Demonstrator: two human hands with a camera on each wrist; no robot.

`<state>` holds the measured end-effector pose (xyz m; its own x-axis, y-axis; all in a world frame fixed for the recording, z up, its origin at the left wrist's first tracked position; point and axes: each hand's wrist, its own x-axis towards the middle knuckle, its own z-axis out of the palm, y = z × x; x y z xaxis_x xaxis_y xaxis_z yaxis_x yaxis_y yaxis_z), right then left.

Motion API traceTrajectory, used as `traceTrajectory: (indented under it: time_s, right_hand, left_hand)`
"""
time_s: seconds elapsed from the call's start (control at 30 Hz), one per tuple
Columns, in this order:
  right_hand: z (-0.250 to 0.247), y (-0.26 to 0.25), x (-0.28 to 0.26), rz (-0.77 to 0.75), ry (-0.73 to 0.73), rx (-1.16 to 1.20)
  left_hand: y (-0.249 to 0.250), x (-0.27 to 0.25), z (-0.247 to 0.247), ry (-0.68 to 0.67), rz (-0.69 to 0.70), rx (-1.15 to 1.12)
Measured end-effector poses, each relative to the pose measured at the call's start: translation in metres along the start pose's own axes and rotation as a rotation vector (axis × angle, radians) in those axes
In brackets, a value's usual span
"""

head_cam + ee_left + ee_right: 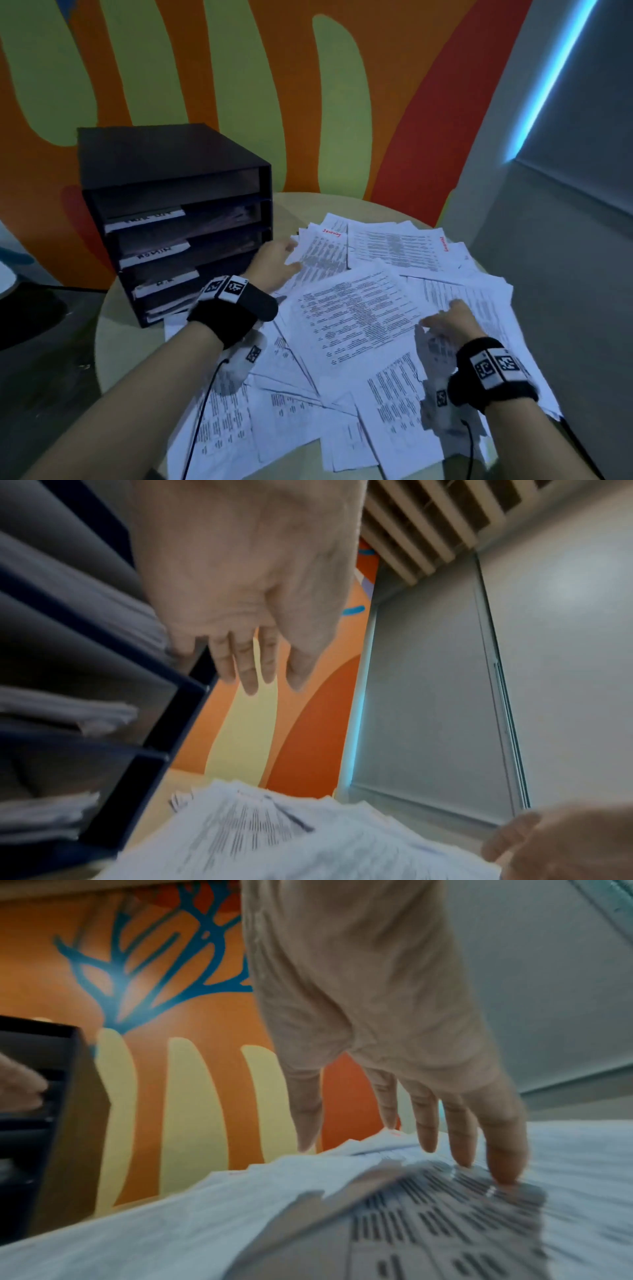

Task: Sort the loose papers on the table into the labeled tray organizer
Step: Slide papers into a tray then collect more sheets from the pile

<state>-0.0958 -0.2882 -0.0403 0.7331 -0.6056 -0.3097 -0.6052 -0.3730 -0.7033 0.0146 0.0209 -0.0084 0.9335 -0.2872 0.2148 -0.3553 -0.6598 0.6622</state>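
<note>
A wide heap of printed white papers (359, 308) covers the round table; two sheets at the far side carry red handwriting (331, 233). The dark tray organizer (171, 219) with white labeled tabs stands at the table's left and holds stacked sheets in its shelves. My left hand (274, 262) hovers over the heap's left edge beside the organizer, fingers (250, 669) straight and empty. My right hand (452, 320) lies on the right side of the heap, its straight fingertips (503, 1172) touching a printed sheet (428, 1218).
A painted orange, green and red wall rises right behind the table (294, 209). A grey wall with a blue light strip (548, 78) stands to the right. Cables run from both wrist bands over the papers. A dark surface (30, 308) lies left of the table.
</note>
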Motion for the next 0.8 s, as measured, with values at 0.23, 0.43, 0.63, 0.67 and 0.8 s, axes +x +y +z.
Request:
traceTrajectory:
  time_s: [0.23,0.43,0.63,0.67,0.8]
  right_hand:
    - [-0.011,0.008,0.01,0.006,-0.032,0.008]
    - [-0.016,0.016,0.012,-0.006,-0.094,0.014]
    - [-0.018,0.019,0.002,-0.075,-0.185,0.026]
    - [-0.018,0.02,0.0,-0.091,-0.202,0.052]
    - [-0.015,0.022,-0.008,-0.176,-0.22,0.169]
  left_hand:
    - [-0.008,0.012,0.064,-0.308,-0.123,0.241]
    - [-0.003,0.011,0.077,-0.331,-0.148,0.34]
    - [0.013,0.007,0.077,-0.389,-0.157,0.077]
    - [0.017,0.007,0.076,-0.393,-0.174,0.033]
    - [0.031,0.004,0.078,-0.427,-0.191,-0.229]
